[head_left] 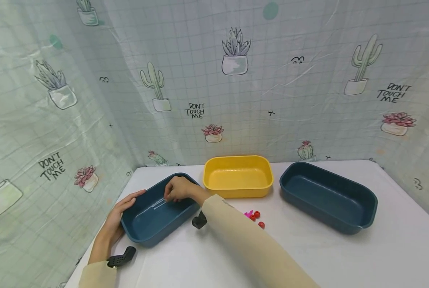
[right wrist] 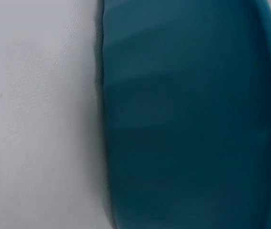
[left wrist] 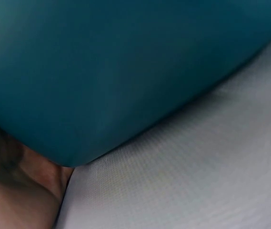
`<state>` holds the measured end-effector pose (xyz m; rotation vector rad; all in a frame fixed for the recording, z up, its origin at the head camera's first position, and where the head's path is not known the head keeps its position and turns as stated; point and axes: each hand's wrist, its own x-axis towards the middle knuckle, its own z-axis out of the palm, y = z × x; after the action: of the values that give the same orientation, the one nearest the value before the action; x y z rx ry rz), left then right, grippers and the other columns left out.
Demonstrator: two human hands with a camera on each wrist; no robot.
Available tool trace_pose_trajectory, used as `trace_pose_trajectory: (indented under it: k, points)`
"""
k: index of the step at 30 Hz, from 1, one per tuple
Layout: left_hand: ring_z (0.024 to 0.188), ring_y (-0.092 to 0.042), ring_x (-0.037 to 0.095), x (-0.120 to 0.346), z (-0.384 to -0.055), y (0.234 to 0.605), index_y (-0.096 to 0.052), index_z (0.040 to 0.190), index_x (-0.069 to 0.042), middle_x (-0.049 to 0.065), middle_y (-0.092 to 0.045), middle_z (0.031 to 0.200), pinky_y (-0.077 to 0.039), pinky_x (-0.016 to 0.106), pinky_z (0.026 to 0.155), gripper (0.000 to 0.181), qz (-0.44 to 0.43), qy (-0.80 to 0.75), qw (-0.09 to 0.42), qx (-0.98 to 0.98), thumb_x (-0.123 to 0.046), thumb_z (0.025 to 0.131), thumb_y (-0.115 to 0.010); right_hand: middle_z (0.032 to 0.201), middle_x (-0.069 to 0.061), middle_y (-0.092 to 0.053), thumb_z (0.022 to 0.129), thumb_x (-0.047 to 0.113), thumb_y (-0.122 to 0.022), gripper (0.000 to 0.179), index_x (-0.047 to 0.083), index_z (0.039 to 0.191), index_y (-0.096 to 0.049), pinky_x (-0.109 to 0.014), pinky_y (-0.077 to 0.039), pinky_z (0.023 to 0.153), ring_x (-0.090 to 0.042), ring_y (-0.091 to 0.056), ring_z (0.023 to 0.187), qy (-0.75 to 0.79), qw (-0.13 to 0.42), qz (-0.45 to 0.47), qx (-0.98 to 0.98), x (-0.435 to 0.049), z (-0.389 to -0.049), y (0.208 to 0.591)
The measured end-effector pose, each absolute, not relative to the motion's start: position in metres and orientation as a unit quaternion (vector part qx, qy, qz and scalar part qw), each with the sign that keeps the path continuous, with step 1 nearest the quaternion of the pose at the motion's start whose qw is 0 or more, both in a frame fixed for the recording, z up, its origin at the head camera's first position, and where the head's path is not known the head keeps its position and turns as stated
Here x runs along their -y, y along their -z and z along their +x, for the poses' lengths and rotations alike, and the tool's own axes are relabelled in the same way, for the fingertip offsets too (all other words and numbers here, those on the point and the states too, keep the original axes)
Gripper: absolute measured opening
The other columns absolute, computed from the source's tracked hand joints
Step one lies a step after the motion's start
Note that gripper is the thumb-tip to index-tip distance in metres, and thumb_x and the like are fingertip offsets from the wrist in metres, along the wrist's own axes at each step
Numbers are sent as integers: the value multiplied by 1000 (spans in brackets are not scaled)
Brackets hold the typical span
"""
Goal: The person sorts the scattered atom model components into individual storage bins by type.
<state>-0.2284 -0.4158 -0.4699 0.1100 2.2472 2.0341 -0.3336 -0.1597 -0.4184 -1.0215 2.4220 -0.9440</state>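
Observation:
My left hand (head_left: 119,212) lies along the outer left side of a dark blue bin (head_left: 150,236), its fingers stretched out by the rim. In the left wrist view, part of that hand (left wrist: 23,191) shows at the bin's lower corner. Over the inside of the same bin, my right hand (head_left: 178,189) is bent downward with curled fingers. Close under its fingertips is a thin whitish streak (head_left: 158,204); I cannot tell whether the fingers hold it. The right wrist view shows mostly the blue bin's outer wall (right wrist: 187,119), and the fingers are out of sight there.
A yellow bin (head_left: 237,193) stands at the back middle, and another dark blue bin (head_left: 322,212) at the right. Red balls (head_left: 261,225) and a small pink piece (head_left: 248,213) lie on the white table (head_left: 344,260) beside the right forearm. A patterned curtain (head_left: 272,132) hangs behind.

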Motion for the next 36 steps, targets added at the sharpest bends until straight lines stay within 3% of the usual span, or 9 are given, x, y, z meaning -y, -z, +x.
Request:
trace_pose_trajectory:
  k: [17, 25, 36]
  points:
    - [131, -51, -7, 416, -232, 473, -38, 160, -13, -21, -51, 149, -48, 13, 101, 53, 52, -676, 60, -733, -36, 113, -37, 98, 1, -77, 95, 17, -75, 9, 12, 103, -77, -17, -57, 67, -8, -67, 73, 360, 153, -406, -826, 126, -317, 384]
    - [132, -51, -8, 417, -231, 473, -37, 160, -9, -20, -51, 149, -46, 11, 102, 52, 67, -680, 53, -728, -32, 113, -36, 92, 4, -74, 94, 19, -76, 14, 14, 107, -76, -17, -57, 69, -7, -65, 76, 373, 133, -417, -818, 97, -309, 371]
    - [134, -49, -8, 416, -228, 470, -37, 160, -9, -18, -49, 153, -43, 10, 103, 53, 65, -678, 53, -730, -33, 113, -37, 92, -1, -72, 94, 15, -74, 15, 11, 109, -75, -19, -57, 73, -12, -66, 82, 369, 103, -431, -817, 48, -304, 356]
